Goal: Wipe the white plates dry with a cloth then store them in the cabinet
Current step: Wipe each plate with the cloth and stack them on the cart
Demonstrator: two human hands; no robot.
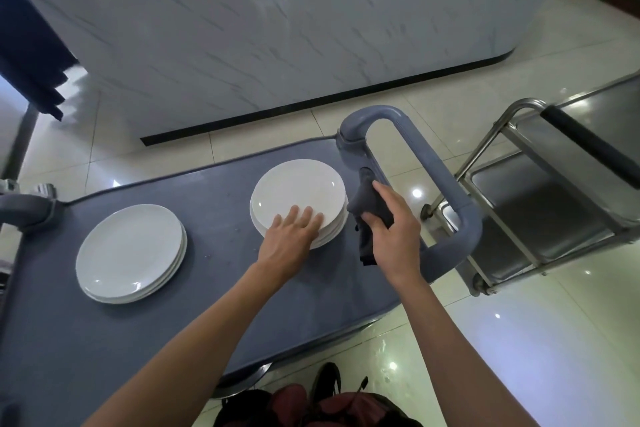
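Two stacks of white plates sit on a grey-blue cart top (214,253). The right stack (298,191) lies near the cart's handle, and my left hand (291,236) rests flat on its near rim with straight fingers. To the right of that stack, my right hand (388,229) grips a dark grey cloth (367,208), which hangs down past my palm. The left stack (128,253) lies untouched toward the cart's left end. No cabinet is in view.
The cart's grey loop handle (433,163) rises just right of my right hand. A steel trolley (540,204) with a black handle stands on the tiled floor to the right. A marble-patterned counter front (277,28) runs behind the cart. A dark bag (311,406) lies at my feet.
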